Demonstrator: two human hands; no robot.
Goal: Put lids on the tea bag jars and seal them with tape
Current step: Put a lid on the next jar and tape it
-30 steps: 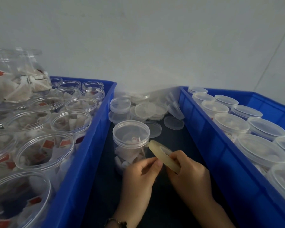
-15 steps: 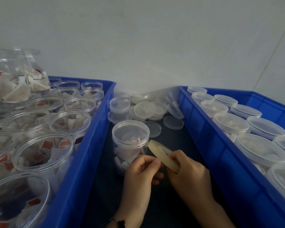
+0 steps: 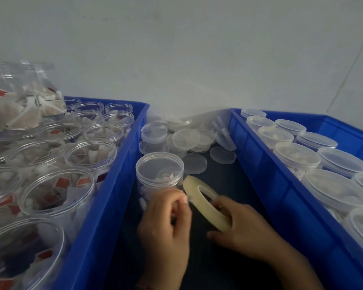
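Tape roll [image 3: 208, 204] tilted (seemingly leftward)

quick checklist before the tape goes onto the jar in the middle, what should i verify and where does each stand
1. Lid on the jar: ok, a clear lid sits on top; whether it is fully pressed down, cannot tell.
2. Tape roll in hand: ok, the right hand grips it, tilted beside the jar.
3. Free tape end pulled out: cannot tell, the left hand pinches at the roll's edge but is blurred.
4. Jar steadied: not ok, neither hand holds it.
5. Room to turn the jar: ok, it stands on the dark surface between the two blue crates, apart from the loose lids behind it.
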